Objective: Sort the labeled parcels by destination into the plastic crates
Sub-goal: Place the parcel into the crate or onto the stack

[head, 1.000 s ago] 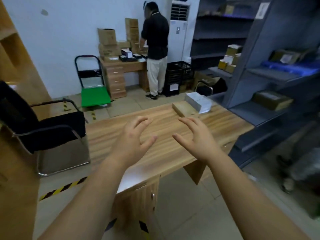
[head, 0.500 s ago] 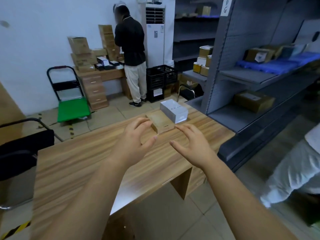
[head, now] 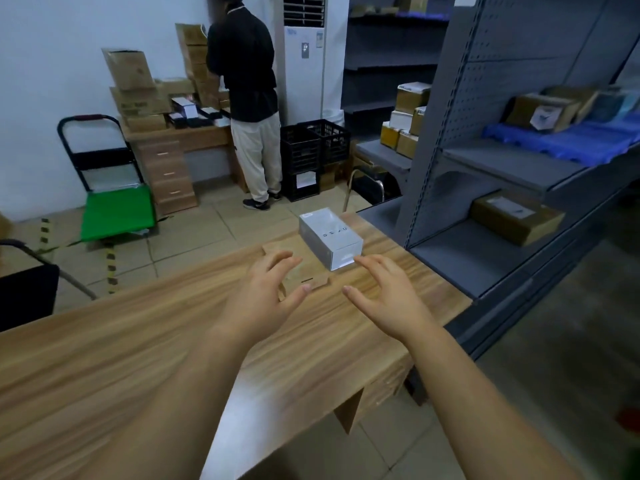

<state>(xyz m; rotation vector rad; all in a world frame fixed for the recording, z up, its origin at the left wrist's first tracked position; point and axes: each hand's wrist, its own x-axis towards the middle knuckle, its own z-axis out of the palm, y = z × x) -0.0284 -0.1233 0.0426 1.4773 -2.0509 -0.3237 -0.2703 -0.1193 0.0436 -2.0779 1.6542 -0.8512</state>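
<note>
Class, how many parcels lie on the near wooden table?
2: a white box at the far edge of the table, and a flat brown parcel beside it, behind the left hand. None seems hidden.

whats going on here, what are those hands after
A person's left hand and right hand hover open over a wooden table, close to a white box and a flat brown parcel by it. Neither parcel is gripped yet. Some black crates stand on the floor at the back, beside another person at a desk.

glossy white box (head: 330,237), wood-grain desk (head: 138,341) — smooth
</note>
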